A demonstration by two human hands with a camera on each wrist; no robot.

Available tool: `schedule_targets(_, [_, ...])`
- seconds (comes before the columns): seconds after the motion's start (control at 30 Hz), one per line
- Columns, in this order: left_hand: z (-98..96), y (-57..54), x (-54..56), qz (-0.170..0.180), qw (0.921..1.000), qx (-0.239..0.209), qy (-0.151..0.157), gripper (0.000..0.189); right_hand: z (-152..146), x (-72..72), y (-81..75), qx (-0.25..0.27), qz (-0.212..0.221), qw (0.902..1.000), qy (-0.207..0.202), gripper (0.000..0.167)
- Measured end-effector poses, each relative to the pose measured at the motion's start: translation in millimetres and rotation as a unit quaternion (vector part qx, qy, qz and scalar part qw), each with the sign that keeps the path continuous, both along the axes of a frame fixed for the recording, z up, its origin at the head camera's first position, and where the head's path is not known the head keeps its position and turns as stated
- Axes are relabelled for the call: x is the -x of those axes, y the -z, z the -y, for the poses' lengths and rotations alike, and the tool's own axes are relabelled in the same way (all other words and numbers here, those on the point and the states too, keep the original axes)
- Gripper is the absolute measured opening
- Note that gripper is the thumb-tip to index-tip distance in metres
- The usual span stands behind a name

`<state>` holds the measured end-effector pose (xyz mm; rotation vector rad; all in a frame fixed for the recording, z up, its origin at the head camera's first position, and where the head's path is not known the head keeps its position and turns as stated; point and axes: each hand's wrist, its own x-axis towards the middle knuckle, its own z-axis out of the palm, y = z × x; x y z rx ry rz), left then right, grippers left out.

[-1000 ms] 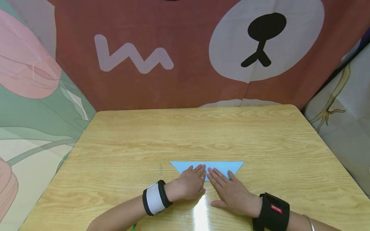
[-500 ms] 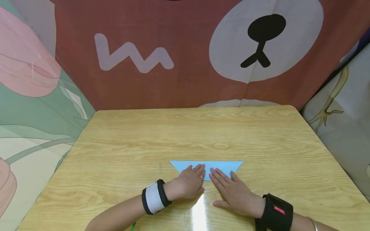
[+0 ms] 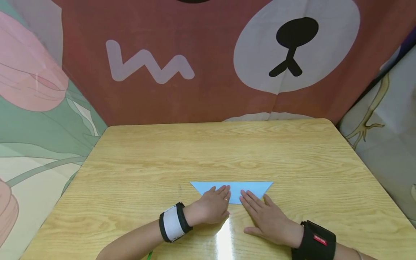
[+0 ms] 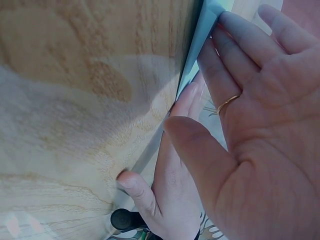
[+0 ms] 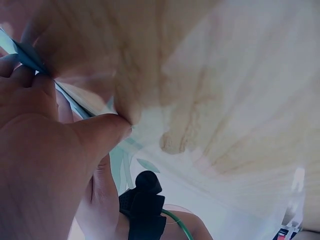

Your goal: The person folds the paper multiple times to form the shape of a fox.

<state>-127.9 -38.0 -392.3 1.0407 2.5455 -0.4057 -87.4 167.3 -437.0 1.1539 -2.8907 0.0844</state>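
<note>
A light blue sheet of paper [image 3: 235, 187], folded into a trapezoid with its long edge at the far side, lies flat on the wooden table [image 3: 156, 159]. My left hand [image 3: 214, 206] rests on the paper's left half, fingers extended, a ring on one finger. My right hand [image 3: 269, 220] touches the right half with straight fingertips, its thumb spread out over the table. Between the two hands a strip of the paper's near edge shows. In the left wrist view the left fingertips press on the paper [image 4: 202, 30], seen nearly edge-on.
Black wrist straps [image 3: 314, 240] sit on both forearms, the left one with a white panel. A brown cloth backdrop with a bear's muzzle [image 3: 208, 94] hangs behind the table's far edge. Light glares on the tabletop between the forearms.
My right hand has slid to the right along the paper, widening the gap between the hands. The left hand and the paper have stayed nearly in place.
</note>
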Motion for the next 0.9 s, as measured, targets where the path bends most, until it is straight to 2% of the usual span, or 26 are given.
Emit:
schedule_targets(0.3, [-1.0,0.6,-0.9,-0.007,1.0,0.0,0.0,0.057,-5,-1.9,-4.2,-0.017,0.002,0.9998,0.005,0.079])
schedule_targets(0.57, [-0.3,0.1,-1.3,-0.011,0.9999,0.002,0.001,0.057,-10,-3.1,-3.2,-0.016,-0.014,0.9997,0.007,0.077])
schedule_targets(0.9, [0.1,-0.4,-1.3,-0.012,0.9999,-0.003,-0.001,0.057,-11,-2.9,-3.2,-0.011,-0.009,0.9999,0.007,0.078])
